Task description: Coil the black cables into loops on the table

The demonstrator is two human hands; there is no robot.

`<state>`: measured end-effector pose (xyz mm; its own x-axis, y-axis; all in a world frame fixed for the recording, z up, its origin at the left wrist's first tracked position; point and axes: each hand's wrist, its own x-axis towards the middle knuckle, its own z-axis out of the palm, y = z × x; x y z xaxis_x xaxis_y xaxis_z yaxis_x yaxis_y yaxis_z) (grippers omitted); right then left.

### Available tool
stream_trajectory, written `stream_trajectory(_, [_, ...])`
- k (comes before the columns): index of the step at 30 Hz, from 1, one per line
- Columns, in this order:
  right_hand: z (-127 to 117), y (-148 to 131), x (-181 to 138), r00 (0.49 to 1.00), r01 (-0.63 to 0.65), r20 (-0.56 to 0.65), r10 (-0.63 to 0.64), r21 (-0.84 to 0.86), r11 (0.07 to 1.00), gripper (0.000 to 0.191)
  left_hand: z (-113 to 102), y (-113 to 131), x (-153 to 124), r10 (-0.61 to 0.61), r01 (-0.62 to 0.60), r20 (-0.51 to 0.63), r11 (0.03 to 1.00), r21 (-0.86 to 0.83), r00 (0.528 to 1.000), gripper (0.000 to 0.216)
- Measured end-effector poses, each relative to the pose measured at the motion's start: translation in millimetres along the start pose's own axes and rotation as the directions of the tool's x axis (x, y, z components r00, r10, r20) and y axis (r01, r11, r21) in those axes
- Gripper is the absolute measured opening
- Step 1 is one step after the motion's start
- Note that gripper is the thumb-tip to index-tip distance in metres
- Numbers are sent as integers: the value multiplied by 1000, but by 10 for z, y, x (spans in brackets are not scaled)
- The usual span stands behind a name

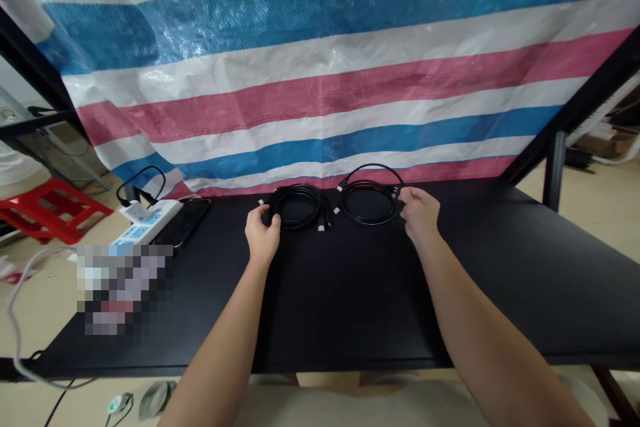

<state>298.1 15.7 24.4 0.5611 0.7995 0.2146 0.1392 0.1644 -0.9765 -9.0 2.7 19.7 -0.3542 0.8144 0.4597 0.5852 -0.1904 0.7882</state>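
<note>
Black cable lies wound into two coils, the left coil (300, 188) and the right coil (370, 183), side by side on the bench (350, 293) (no ties show on either). Half-curled, the left hand (263, 233) touches its coil's edge, the right hand (419, 213) has its fingers on the other's rim; whether either grips, I cannot tell.

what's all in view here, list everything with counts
left coiled cable: 1, black with white plugs, mid-table
right coiled cable: 1, black, to the right of the other coil
table: 1, black, under the cables
smartphone: 1, black, on the table's left side
power strip: 1, white and blue, left of the smartphone
tarpaulin: 1, blue, white and pink stripes, behind the table
plastic stool: 1, red, on the floor at far left
left hand: 1, at the left coil's edge
right hand: 1, at the right coil's edge
</note>
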Motion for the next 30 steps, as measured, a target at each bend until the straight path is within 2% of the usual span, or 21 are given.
stream_trajectory(1, [4,-39,-18,1000,-1,-26,5,151,988,17,0,10,-9,24,-24,-3,1000,-11,1000,26])
stream_trajectory(3, [-10,-136,-58,1000,16,-11,-14,326,945,20,0,43,-40,100,-100,4,994,-35,995,30])
stream_trajectory(6, [-78,-271,-107,989,0,131,-68,465,886,24,8,120,-119,247,-243,79,968,-67,966,39])
stream_trajectory(10, [-155,-346,-151,939,-104,333,-87,517,850,28,50,248,-265,405,-386,280,914,-123,870,57])
stream_trajectory(13, [-143,-356,-193,893,-175,445,-69,484,857,27,100,323,-366,474,-451,366,879,-152,801,54])
stream_trajectory(15, [-107,-363,-226,872,-203,487,-52,457,866,28,130,354,-414,499,-474,357,865,-161,790,40])
stream_trajectory(17, [-70,-375,-253,860,-205,508,-47,429,880,31,148,373,-438,496,-462,322,868,-182,806,29])
stream_trajectory(20, [-71,-399,-257,863,-176,506,-16,330,927,35,147,394,-428,369,-308,280,921,-239,886,20])
stream_trajectory(22, [-133,-408,-229,887,-169,460,43,236,957,38,130,409,-397,210,-118,287,945,-306,935,11])
stream_trajectory(24, [-233,-398,-183,922,-171,374,96,173,970,46,109,427,-351,64,85,321,899,-430,945,9])
stream_trajectory(27, [-381,-325,-92,968,-153,233,96,241,958,43,74,452,-268,-100,363,411,683,-634,906,33])
stream_trajectory(30, [-441,-191,16,986,-116,158,54,415,902,24,22,465,-191,-226,595,559,441,-672,798,47])
